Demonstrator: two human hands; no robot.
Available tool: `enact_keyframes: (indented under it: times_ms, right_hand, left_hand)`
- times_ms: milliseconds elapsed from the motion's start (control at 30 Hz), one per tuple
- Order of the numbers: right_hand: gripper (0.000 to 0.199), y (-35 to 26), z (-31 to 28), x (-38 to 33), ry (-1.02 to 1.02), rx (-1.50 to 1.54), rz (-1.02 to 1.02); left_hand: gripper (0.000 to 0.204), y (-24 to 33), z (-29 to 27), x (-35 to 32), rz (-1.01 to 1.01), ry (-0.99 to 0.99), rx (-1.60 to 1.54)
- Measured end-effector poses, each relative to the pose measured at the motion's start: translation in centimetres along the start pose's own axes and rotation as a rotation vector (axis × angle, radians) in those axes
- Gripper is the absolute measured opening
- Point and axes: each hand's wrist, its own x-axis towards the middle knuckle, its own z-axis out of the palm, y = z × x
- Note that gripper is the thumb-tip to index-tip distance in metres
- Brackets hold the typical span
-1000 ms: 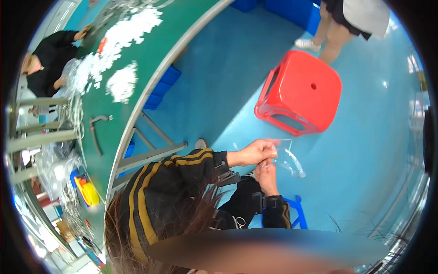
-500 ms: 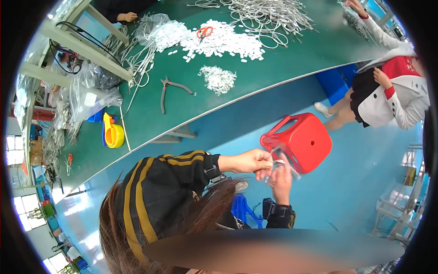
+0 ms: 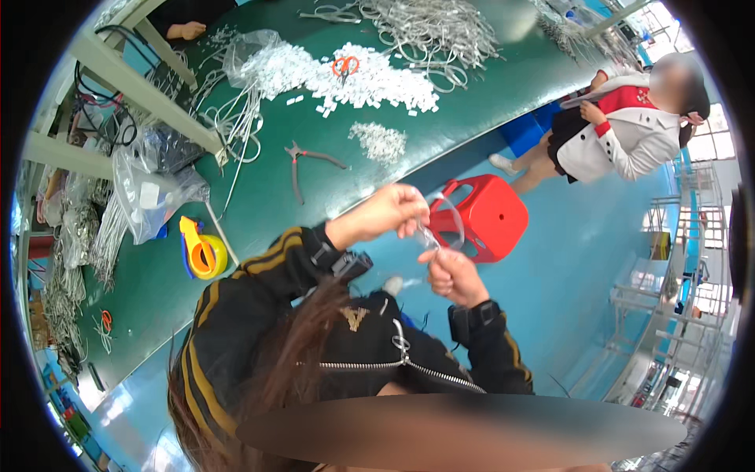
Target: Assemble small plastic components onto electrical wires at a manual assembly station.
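Note:
My left hand (image 3: 387, 211) has its fingertips pinched together on one end of a thin, pale, partly see-through loop (image 3: 458, 223). The loop bows out to the right, in front of the red stool. On its lower end my right hand (image 3: 456, 278) is closed, thumb over curled fingers. A short, shiny clear stretch (image 3: 427, 236) runs between the two hands. Whether the loop is cable or plastic strip I cannot make out. Both hands are in the air beyond the table's near edge, wristbands on both sleeves.
On the green table (image 3: 271, 185) lie cutting pliers (image 3: 296, 165), a pile of small white pieces (image 3: 377, 86), orange-handled scissors (image 3: 344, 68), a smaller clear heap (image 3: 379, 143), bundled grey cables (image 3: 440, 31) and a yellow tape dispenser (image 3: 206, 253). A red stool (image 3: 495, 220) and another person (image 3: 621, 118) are right.
Both hands have moved left and slightly up in view, and drawn somewhat apart, the loop now opened between them. The view has shifted; the person at right has lowered a raised arm.

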Motion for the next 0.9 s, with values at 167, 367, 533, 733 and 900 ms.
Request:
enact_keyframes:
  times_ms: [167, 367, 533, 733, 900]
  right_hand:
    - [0.036, -3.3, 5.2, 1.1, -0.022, -0.024, 0.007]
    - [0.026, -8.1, 7.8, 7.0, -0.058, -0.611, -0.007]
    - [0.024, -13.3, 6.6, 11.7, -0.175, -0.882, 0.041]
    - [0.023, -18.7, 5.2, 16.2, -0.478, -0.943, 0.186]
    - [0.021, -21.7, -2.5, 27.5, -0.175, -0.548, 0.113]
  left_hand:
    - [0.021, 2.4, -2.7, -3.2, 0.090, 0.206, -0.076]
    - [0.018, -0.3, -1.9, -3.7, 0.149, 0.254, -0.050]
    - [0.022, -3.4, 0.2, -1.9, 0.250, 0.415, -0.048]
    - [0.025, -3.6, 0.1, -1.2, 0.218, 0.871, 0.006]
    - [0.017, -4.3, -0.7, -6.0, 0.170, 1.421, 0.023]
